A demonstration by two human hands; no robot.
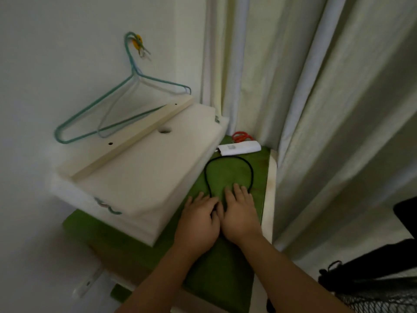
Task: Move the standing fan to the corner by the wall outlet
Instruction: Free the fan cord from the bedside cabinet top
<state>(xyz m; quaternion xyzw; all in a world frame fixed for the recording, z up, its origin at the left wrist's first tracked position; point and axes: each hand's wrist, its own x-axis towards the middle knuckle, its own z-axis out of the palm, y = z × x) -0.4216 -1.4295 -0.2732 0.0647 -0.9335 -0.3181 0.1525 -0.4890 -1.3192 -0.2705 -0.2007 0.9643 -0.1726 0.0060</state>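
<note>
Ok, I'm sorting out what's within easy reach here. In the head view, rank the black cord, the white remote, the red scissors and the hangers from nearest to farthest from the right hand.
1. black cord: loops on the green cloth, meeting the right hand at the fingers.
2. white remote: beyond the loop.
3. red scissors: just behind the remote, by the curtain.
4. hangers: on the wall, up left.

Head view, steeply down, close.

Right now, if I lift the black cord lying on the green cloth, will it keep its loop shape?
Probably not. The black cord is thin and lies in a soft curve, so it likely flops. It looks light. Both hands, left and right, rest on its ends.
</note>
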